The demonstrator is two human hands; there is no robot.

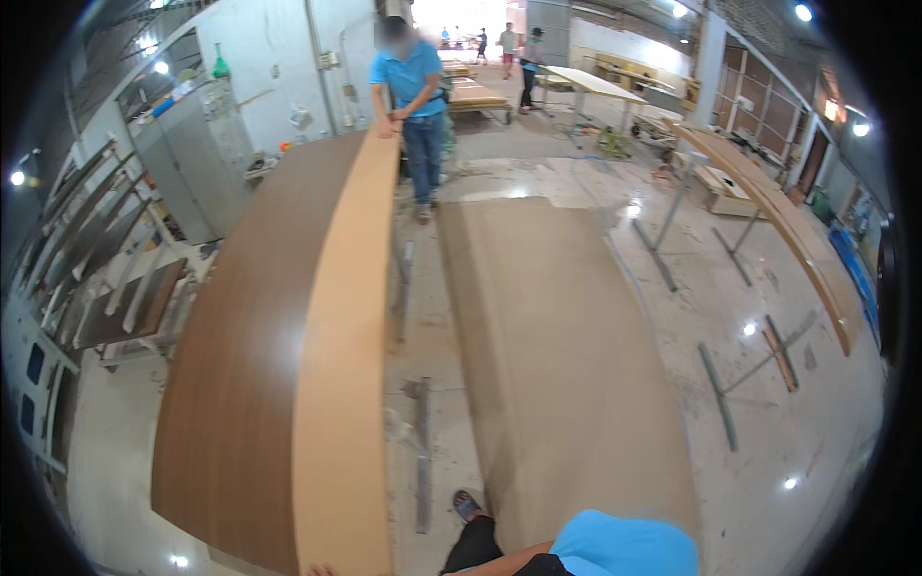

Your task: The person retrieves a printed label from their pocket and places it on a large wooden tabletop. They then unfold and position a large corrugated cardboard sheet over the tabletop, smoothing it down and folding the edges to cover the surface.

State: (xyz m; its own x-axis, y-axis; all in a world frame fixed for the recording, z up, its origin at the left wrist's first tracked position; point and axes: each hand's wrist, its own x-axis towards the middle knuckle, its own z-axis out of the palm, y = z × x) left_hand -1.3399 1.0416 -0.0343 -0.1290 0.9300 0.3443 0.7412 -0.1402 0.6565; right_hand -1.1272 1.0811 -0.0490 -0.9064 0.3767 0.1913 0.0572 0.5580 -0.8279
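One hand's fingers (321, 571) are showing at the near end of a light tan strip (348, 365); I cannot tell whether they are gripping. The strip is lying along the right side of a brown panel (245, 374).

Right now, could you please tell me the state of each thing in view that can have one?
Brown board: lying flat, raised
Light strip: along the board's right side
Own hand: at the strip's near end, mostly out of view
Tan sheet: lying flat
Long board at right: raised on metal stands
Co-worker: standing at the brown board's far end
Ceiling lights: on
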